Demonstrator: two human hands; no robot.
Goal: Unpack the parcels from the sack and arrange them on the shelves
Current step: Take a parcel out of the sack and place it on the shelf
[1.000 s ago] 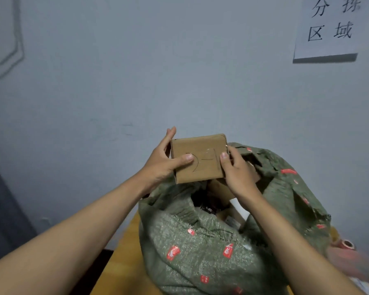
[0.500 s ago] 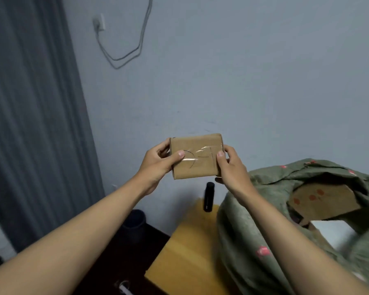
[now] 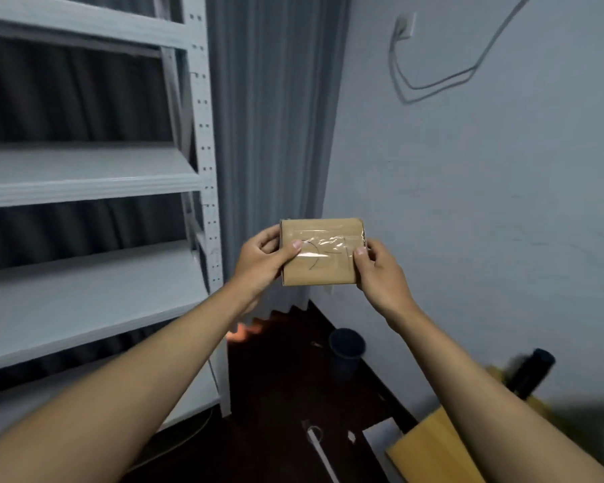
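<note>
Both hands hold a small cardboard parcel point(image 3: 321, 252) in mid-air, right of the white shelves point(image 3: 84, 176). The left hand point(image 3: 262, 261) and right hand point(image 3: 380, 273) each have their grip clamped on a side edge, thumbs on the taped face; fingers behind are hidden. Its pen marks are illegible. The table point(image 3: 433, 447) corner is cut off, and a dark object point(image 3: 530, 374) on it is blurred.

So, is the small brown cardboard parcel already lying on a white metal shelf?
No, both hands, left and right, hold the parcel in the air beside the shelves.
</note>
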